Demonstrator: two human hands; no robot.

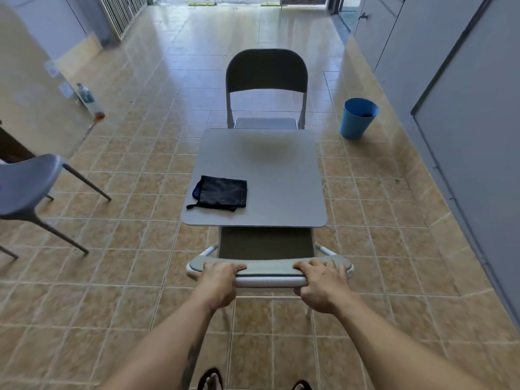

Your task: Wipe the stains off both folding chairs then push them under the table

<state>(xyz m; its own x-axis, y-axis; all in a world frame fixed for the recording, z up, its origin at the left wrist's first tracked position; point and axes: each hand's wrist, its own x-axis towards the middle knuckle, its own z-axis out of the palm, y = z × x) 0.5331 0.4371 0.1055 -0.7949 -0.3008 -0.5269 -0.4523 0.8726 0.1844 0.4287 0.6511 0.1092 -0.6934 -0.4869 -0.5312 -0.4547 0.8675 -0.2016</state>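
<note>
Now both hands grip the top of the near folding chair's backrest (268, 270): the left hand (218, 282) is clenched round its left end, the right hand (323, 285) round its right end. Its seat lies mostly under the near edge of the small grey table (281, 178). A dark folded cloth (221, 192) rests on the table's near-left part. At the far side, the second folding chair (266, 71) stands with its seat partly under the tabletop. A blue bin (357, 119) sits on the tiled floor at far right.
</note>
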